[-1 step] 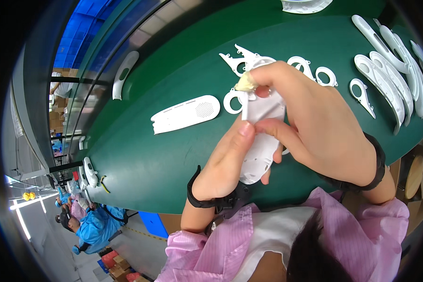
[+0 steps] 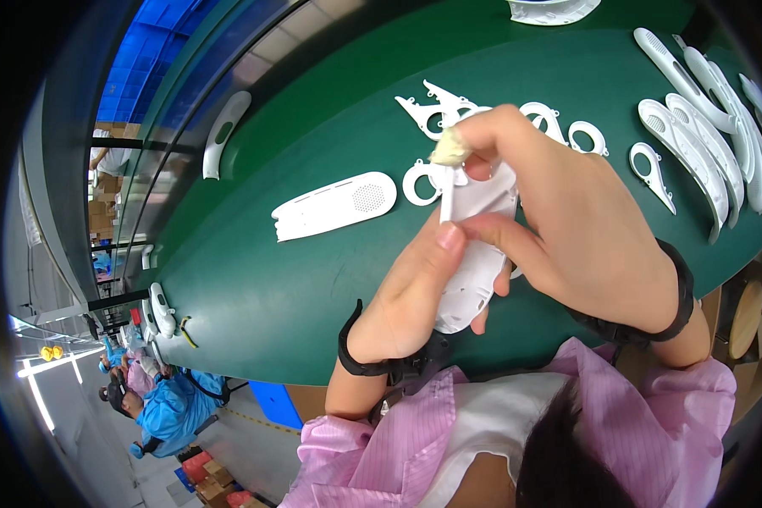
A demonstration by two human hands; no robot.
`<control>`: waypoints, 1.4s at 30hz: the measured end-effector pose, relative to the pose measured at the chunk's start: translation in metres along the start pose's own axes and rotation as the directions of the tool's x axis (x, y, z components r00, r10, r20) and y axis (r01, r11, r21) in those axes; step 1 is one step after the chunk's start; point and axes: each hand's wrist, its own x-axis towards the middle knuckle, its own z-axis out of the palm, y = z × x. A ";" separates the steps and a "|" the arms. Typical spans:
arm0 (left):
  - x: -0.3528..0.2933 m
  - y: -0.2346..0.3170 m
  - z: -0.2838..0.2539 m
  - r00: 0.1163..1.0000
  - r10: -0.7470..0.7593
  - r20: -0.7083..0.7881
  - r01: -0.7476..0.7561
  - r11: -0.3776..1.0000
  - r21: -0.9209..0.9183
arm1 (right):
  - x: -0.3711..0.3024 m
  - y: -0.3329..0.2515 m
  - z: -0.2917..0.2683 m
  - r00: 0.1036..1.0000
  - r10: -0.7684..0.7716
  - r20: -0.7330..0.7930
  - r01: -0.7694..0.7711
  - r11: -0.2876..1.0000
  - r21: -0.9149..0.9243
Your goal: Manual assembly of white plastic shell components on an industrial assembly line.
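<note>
A white plastic shell [image 2: 466, 296], long with a rounded lower end, is tilted between my hands above the table. My left hand [image 2: 406, 292] is closed around its lower half, thumb on the left edge and fingertips showing past the right side. Bent over the upper half, my right hand [image 2: 576, 220] presses its thumb against the shell beside my left thumb. A pale yellow finger cot [image 2: 450, 148] covers the right index fingertip, at the shell's upper edge. The right hand hides much of the upper end. A ring-shaped white part [image 2: 416, 182] lies just behind the shell.
On the green table [image 2: 330, 279] a white cover with small holes [image 2: 334, 207] lies to the left. Several long white shells [image 2: 686, 161] lie at right, near a ring with a pointed tail [image 2: 652, 173]. A white shell [image 2: 226, 135] rests at the far left edge.
The shell and both hands have shifted very slightly to the right. My right index finger, with its finger cot, has moved a little. Both hands keep their hold.
</note>
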 end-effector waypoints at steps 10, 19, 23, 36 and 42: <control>0.001 -0.004 -0.007 0.995 -0.064 0.077 0.054 0.989 0.134 | 0.008 -0.006 -0.018 0.982 0.135 0.129 -0.124 0.988 -0.090; -0.001 -0.010 -0.018 0.997 0.072 0.038 -0.078 0.979 0.187 | 0.007 -0.015 -0.027 0.878 0.300 0.373 -0.415 0.865 0.282; -0.027 0.008 -0.030 0.993 -0.088 -0.074 0.092 0.994 0.057 | 0.004 -0.028 -0.030 0.970 0.141 0.200 -0.127 0.989 -0.080; -0.065 -0.004 -0.078 0.815 0.509 -0.277 -0.200 0.696 0.689 | 0.042 -0.031 0.049 0.940 -0.144 0.309 0.141 0.989 0.033; -0.076 -0.005 -0.099 0.873 0.294 -0.390 -0.254 0.955 0.151 | 0.090 -0.027 0.059 0.846 -0.162 0.508 -0.116 0.874 0.471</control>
